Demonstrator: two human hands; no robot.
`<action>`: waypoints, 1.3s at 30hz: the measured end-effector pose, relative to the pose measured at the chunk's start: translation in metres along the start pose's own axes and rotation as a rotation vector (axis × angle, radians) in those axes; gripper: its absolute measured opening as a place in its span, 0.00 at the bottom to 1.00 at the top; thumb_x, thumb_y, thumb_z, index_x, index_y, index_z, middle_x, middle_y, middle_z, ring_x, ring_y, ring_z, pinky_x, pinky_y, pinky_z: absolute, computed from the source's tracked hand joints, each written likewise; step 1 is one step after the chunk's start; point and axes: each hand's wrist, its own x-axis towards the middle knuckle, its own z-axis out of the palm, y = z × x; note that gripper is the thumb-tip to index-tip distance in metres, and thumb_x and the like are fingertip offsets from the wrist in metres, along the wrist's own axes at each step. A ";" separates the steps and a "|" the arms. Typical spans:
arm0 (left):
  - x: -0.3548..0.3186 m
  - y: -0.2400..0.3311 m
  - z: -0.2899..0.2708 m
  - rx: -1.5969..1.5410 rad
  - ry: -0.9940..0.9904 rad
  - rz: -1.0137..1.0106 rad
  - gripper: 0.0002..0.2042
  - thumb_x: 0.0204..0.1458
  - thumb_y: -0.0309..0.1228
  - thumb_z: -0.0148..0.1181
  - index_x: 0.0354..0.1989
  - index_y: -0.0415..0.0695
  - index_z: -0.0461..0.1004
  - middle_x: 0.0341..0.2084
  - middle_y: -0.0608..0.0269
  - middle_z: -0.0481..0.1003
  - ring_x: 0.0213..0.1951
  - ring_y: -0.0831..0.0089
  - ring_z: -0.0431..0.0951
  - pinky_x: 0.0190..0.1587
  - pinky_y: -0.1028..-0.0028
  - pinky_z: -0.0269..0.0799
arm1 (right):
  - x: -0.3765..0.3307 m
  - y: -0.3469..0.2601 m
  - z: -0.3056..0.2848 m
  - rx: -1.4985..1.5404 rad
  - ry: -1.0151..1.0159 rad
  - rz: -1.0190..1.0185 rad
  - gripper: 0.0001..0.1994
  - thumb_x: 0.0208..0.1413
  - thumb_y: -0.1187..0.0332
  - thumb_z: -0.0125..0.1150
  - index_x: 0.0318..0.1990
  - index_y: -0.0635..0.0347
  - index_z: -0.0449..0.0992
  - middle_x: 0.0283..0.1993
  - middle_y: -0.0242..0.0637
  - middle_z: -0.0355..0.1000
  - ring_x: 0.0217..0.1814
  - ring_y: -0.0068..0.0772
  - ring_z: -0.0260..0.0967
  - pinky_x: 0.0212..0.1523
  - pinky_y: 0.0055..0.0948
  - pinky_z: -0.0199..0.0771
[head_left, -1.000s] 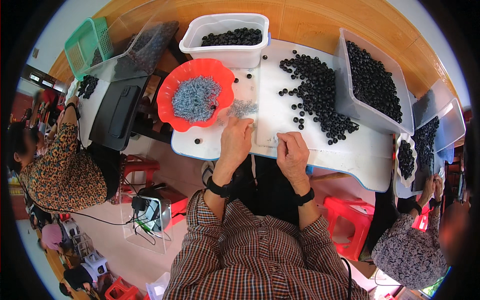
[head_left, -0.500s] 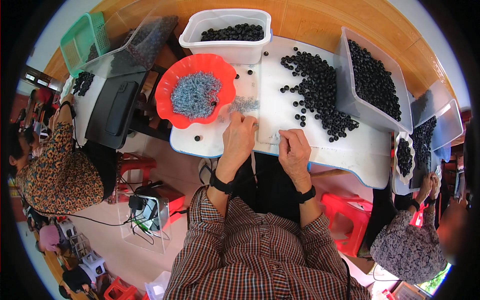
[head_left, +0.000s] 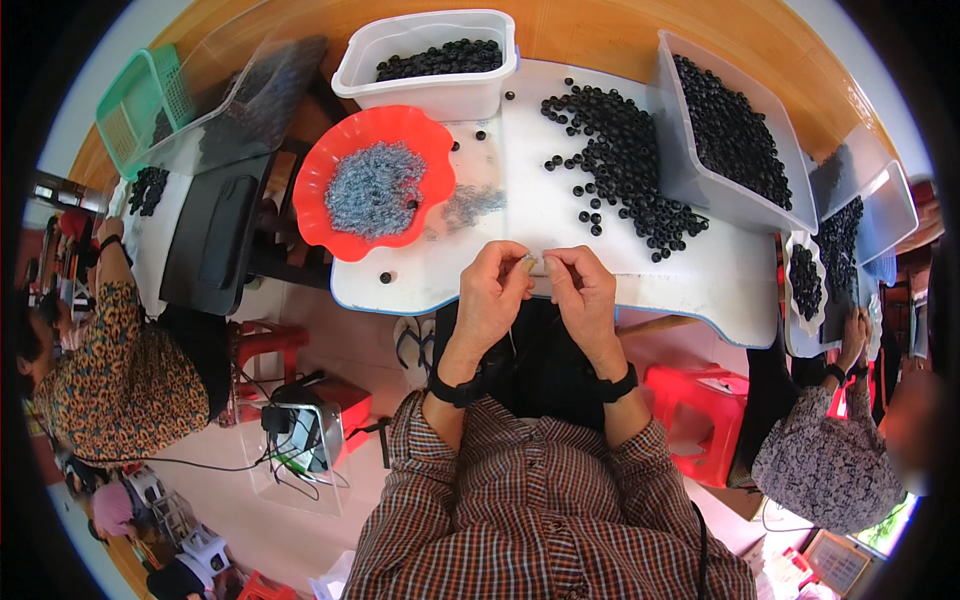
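My left hand (head_left: 490,295) and my right hand (head_left: 583,298) are close together over the table's near edge, fingers pinched. At the left fingertips shows a small silvery piece (head_left: 530,258); its exact kind is too small to tell. The right thumb and index finger are pressed together beside it, and whatever they hold is hidden. Ahead on the left stands a red scalloped bowl (head_left: 313,185) with a heap of small silvery-grey pieces (head_left: 370,190) like tiny springs. Many round black parts with holes (head_left: 625,150) lie spread on the white table (head_left: 525,150), beyond my right hand.
A white tub (head_left: 430,98) of black parts stands at the back. At right is a translucent bin (head_left: 750,212), also filled with them. One loose black part (head_left: 385,277) sits near the left edge. People work on both sides; a red stool (head_left: 700,410) stands below right.
My left hand has come away from the loose silvery pieces near the bowl, back toward the table's near edge. Both hands now meet fingertip to fingertip. The whole view has shifted slightly.
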 end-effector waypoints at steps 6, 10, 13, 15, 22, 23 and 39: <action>-0.001 0.000 0.005 0.225 -0.010 0.165 0.04 0.54 0.18 0.58 0.37 0.36 0.72 0.27 0.59 0.75 0.24 0.77 0.77 0.25 0.78 0.73 | 0.003 -0.007 -0.009 0.107 -0.105 0.206 0.10 0.62 0.66 0.59 0.34 0.66 0.76 0.24 0.27 0.72 0.21 0.12 0.61 0.21 0.16 0.61; 0.002 0.005 0.007 0.192 -0.061 0.145 0.04 0.53 0.17 0.59 0.35 0.36 0.73 0.29 0.60 0.75 0.25 0.76 0.78 0.25 0.78 0.74 | 0.004 0.001 -0.017 0.167 -0.148 0.261 0.11 0.63 0.64 0.58 0.34 0.65 0.76 0.25 0.27 0.72 0.21 0.12 0.61 0.21 0.15 0.61; 0.004 0.004 0.006 0.144 -0.082 0.143 0.04 0.55 0.19 0.60 0.37 0.36 0.74 0.26 0.63 0.76 0.24 0.81 0.75 0.26 0.81 0.73 | 0.004 0.004 -0.017 0.275 -0.206 0.351 0.11 0.63 0.64 0.58 0.34 0.64 0.76 0.26 0.28 0.72 0.21 0.12 0.60 0.21 0.15 0.60; 0.006 0.004 0.006 0.111 -0.095 0.148 0.05 0.53 0.19 0.60 0.38 0.36 0.76 0.30 0.60 0.76 0.26 0.76 0.78 0.26 0.79 0.75 | 0.004 0.001 -0.018 0.342 -0.199 0.381 0.11 0.64 0.64 0.57 0.34 0.63 0.75 0.27 0.27 0.72 0.21 0.12 0.60 0.21 0.14 0.60; 0.012 0.000 0.007 0.099 -0.113 0.152 0.06 0.55 0.19 0.59 0.40 0.35 0.77 0.30 0.61 0.77 0.26 0.80 0.78 0.27 0.81 0.76 | 0.008 0.002 -0.020 0.424 -0.191 0.476 0.09 0.64 0.65 0.57 0.35 0.60 0.75 0.27 0.25 0.71 0.22 0.11 0.60 0.20 0.12 0.57; 0.013 -0.001 0.007 0.079 -0.114 0.131 0.05 0.55 0.19 0.59 0.39 0.34 0.76 0.30 0.61 0.77 0.26 0.79 0.78 0.27 0.80 0.76 | 0.008 0.001 -0.020 0.427 -0.182 0.481 0.09 0.64 0.65 0.56 0.35 0.60 0.75 0.27 0.25 0.70 0.22 0.11 0.60 0.20 0.12 0.56; 0.022 -0.006 0.025 -0.006 -0.037 -0.099 0.05 0.58 0.25 0.58 0.36 0.35 0.75 0.20 0.63 0.75 0.19 0.81 0.74 0.20 0.79 0.72 | 0.015 0.005 -0.018 0.277 -0.107 0.327 0.07 0.64 0.69 0.53 0.36 0.64 0.72 0.25 0.26 0.67 0.26 0.14 0.62 0.28 0.17 0.64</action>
